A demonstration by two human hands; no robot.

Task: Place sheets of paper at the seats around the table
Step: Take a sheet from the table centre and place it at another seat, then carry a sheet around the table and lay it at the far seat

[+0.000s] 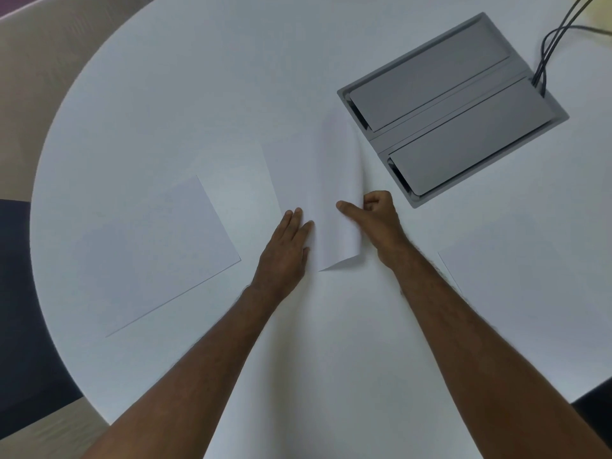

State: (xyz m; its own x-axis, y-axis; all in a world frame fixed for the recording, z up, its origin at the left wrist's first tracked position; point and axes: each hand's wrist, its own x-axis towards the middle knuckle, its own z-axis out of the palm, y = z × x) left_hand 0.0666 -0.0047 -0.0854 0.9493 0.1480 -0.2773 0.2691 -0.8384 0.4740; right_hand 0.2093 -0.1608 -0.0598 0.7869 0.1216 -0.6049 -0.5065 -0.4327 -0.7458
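two bare hands are out over the round white tabletop (198, 77), seen from the head camera. the left hand (284, 250) lies flat, fingers straight and together, pressing on the left part of a stack of paper (298, 180) in the middle of the tabletop. the right hand (374, 217) is curled nearly into a fist, thumb stretched left, pinching the right edge of the top sheet (341, 207), which curls up off the stack along that side. one sheet on the left (159, 253) lies flat near the tabletop rim, just beside the stack. another sheet on the right (530, 276) lies flat near the right forearm, its edges faint against the white. a grey cable box (453, 107) with two closed flaps is set into the tabletop beyond the right hand, and dark cables (556, 38) run out of its far corner. a dark chair (20, 309) shows at the left edge.
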